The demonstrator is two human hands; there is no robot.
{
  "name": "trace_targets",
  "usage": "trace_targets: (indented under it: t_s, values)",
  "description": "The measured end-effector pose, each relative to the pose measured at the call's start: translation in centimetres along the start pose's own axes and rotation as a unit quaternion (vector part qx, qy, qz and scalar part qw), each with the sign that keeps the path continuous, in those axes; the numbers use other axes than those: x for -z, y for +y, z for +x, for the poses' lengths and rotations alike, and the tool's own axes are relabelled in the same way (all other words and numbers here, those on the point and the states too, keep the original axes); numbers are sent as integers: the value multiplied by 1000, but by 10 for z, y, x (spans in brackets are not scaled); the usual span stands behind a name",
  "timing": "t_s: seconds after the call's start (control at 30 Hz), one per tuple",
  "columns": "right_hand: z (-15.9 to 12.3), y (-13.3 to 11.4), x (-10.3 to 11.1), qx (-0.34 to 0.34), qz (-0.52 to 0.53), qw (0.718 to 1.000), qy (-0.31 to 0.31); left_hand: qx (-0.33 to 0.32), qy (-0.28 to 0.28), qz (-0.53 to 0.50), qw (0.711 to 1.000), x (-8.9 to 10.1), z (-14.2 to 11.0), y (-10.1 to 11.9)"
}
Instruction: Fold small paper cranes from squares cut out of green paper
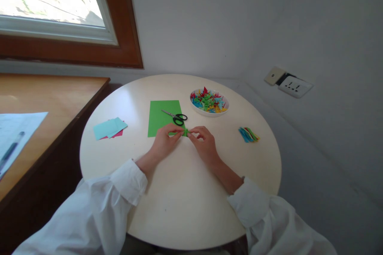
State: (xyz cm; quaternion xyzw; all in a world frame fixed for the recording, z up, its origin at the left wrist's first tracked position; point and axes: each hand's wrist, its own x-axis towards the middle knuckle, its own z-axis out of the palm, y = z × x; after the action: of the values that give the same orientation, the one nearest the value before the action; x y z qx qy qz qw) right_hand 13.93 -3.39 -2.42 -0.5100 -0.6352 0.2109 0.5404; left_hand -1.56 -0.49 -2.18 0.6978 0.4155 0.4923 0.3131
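Between my two hands is a small folded green paper piece [185, 132], its exact shape too small to make out. My left hand [165, 140] pinches its left side with thumb and forefinger. On its right side the fingertips of my right hand [205, 142] are closed. Just beyond lies a green paper sheet [155, 117], partly covered by my left hand. Scissors [177, 118] with black handles rest on the sheet, handles toward the right. Farther back, a white oval dish [209, 114] holds many small folded paper pieces [208, 100] in red, green, blue and yellow.
Light blue paper pieces [107, 128] overlap a pink one [117, 134] on the left of the round white table [182, 207]. A bunch of coloured paper strips [249, 135] lies at the right. A wooden desk [74, 91] bears a paper [26, 123] and a pen [13, 147].
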Motion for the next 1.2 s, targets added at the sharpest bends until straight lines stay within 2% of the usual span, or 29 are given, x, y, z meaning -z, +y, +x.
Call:
trace_targets:
  t_s: [0.27, 0.47, 0.63, 1.03, 1.2]
  values:
    - [-1, -3, -1, -9, 8, 1000, -12, -34, -10, -2, 999, -2, 1, -2]
    - [2, 0, -3, -108, 94, 989, -20, 31, -32, -2, 999, -2, 0, 5]
    - [5, 1, -2, -150, 158, 976, -15, 18, -20, -28, 999, -2, 1, 7]
    - [6, 2, -4, -178, 201, 963, -32, -4, -15, -42, 999, 0, -1, 11]
    - [6, 1, -4, -169, 201, 965, -21, 1, -38, -52, 998, -1, -1, 10]
